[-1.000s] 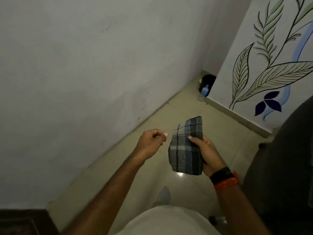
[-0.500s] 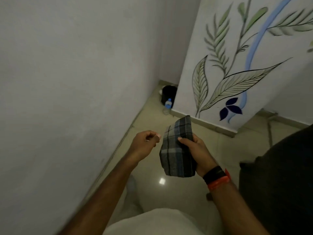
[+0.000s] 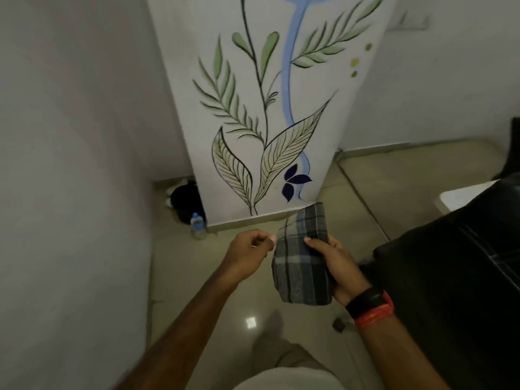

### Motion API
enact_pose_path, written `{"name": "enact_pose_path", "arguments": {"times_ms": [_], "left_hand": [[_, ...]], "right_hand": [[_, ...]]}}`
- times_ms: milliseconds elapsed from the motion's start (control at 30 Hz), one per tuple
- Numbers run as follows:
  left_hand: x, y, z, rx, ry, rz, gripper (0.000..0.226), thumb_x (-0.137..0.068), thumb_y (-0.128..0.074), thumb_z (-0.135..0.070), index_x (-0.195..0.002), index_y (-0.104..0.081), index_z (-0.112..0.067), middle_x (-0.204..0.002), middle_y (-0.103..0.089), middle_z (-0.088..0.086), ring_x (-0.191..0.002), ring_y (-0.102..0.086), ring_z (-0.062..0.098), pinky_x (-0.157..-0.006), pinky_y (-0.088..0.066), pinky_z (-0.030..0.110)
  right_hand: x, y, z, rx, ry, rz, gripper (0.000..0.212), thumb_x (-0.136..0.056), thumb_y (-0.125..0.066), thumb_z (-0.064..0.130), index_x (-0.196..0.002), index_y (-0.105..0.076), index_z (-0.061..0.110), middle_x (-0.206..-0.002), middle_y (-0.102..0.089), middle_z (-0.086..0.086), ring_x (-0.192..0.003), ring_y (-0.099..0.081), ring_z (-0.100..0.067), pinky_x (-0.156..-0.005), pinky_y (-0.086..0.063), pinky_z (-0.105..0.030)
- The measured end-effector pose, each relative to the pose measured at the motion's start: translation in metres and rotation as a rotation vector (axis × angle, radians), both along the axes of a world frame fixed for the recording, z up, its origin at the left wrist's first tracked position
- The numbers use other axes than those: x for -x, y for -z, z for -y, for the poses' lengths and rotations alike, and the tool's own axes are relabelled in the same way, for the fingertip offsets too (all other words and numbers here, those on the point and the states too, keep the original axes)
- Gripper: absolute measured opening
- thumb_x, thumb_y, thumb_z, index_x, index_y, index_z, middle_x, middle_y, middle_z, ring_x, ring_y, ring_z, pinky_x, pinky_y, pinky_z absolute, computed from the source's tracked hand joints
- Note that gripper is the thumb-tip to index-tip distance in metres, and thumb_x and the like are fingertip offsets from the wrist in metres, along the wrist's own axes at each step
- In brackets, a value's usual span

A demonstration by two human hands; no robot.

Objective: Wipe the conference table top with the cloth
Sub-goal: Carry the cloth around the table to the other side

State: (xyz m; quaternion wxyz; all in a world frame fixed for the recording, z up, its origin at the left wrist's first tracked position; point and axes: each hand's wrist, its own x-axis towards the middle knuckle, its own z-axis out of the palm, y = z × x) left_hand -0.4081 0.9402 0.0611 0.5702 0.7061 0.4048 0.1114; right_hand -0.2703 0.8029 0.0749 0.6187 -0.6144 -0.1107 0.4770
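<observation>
A folded grey-and-blue plaid cloth (image 3: 301,266) is held upright in front of me over the floor. My right hand (image 3: 337,263) grips it from the right, thumb across its front; a black band and an orange band sit on that wrist. My left hand (image 3: 247,254) hangs just left of the cloth with its fingers curled into a loose fist. Its thumb tip lies close to the cloth's left edge, and I see nothing in it. A white corner (image 3: 461,199), possibly the table top, shows at the right, mostly hidden.
A black padded chair (image 3: 450,277) fills the right side, close to my right arm. A pillar painted with leaves (image 3: 267,108) stands ahead. At its left foot are a black bin (image 3: 185,201) and a plastic water bottle (image 3: 197,224). A plain wall runs along the left.
My view has swung to the right, so the painted pillar now stands straight ahead and the chair shows more. Both hands keep their pose, with the left thumb slightly nearer the cloth.
</observation>
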Motion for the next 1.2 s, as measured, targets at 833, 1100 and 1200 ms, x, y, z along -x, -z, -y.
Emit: {"name": "enact_pose_path", "arguments": {"times_ms": [833,1100,1200], "left_hand": [[-0.526,-0.015,-0.199,0.475,0.56,-0.027,0.037,-0.095,-0.063,-0.039,-0.115,-0.068,-0.009,-0.108,-0.074,0.012,-0.094,-0.07,0.021,-0.073,-0.058,0.025],[-0.661,-0.013,-0.191,0.359,0.85,0.005,0.023,-0.088,-0.073,-0.014,-0.111,-0.068,-0.012,-0.096,-0.074,0.005,-0.082,-0.071,0.016,-0.066,-0.058,0.028],[-0.703,-0.011,-0.173,0.22,0.984,0.036,0.018,-0.087,-0.073,-0.012,-0.104,-0.07,-0.016,-0.095,-0.074,0.005,-0.087,-0.072,0.022,-0.068,-0.06,0.032]], "right_hand": [[-0.372,0.007,-0.151,-0.097,0.602,-0.027,0.03,-0.096,-0.062,0.017,-0.126,-0.066,0.015,-0.118,-0.075,-0.011,-0.105,-0.073,-0.028,-0.079,-0.059,-0.034],[-0.444,0.011,-0.151,-0.047,0.98,0.07,0.024,-0.097,-0.061,0.013,-0.117,-0.072,0.01,-0.115,-0.076,-0.012,-0.108,-0.072,-0.031,-0.093,-0.056,-0.046],[-0.468,0.021,-0.139,-0.027,1.123,0.071,0.023,-0.096,-0.063,0.009,-0.118,-0.072,0.009,-0.114,-0.076,-0.011,-0.109,-0.072,-0.029,-0.093,-0.058,-0.046]]}}
